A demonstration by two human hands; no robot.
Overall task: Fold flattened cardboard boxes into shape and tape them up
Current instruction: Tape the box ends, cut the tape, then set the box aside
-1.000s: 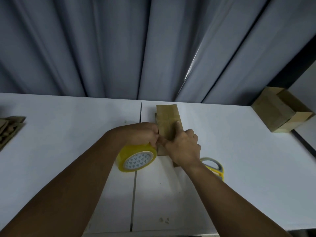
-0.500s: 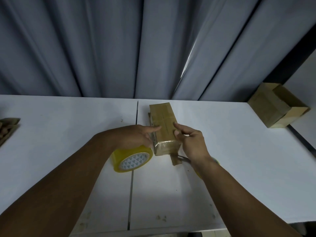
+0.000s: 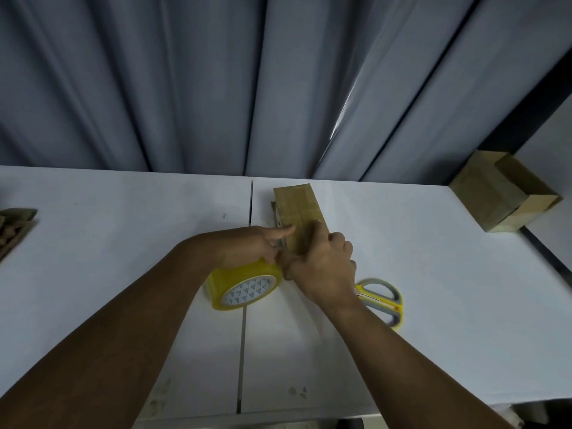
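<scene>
Taping underway: right hand point(image 3: 322, 267) grips the cardboard box point(image 3: 298, 205) at its near end, left hand point(image 3: 257, 246) presses it with a straight forefinger; scissors point(image 3: 380, 297) likely needed next.

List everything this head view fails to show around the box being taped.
- Near end of the box: covered by the left hand and right hand; what their fingers grip is unclear.
- Right hand: motion-blurred.
- Scissors: blades hidden under the right forearm.
- Flattened cardboard: cut off by the left edge.
- Tape roll: its loose end is hidden beneath the hands.
</scene>
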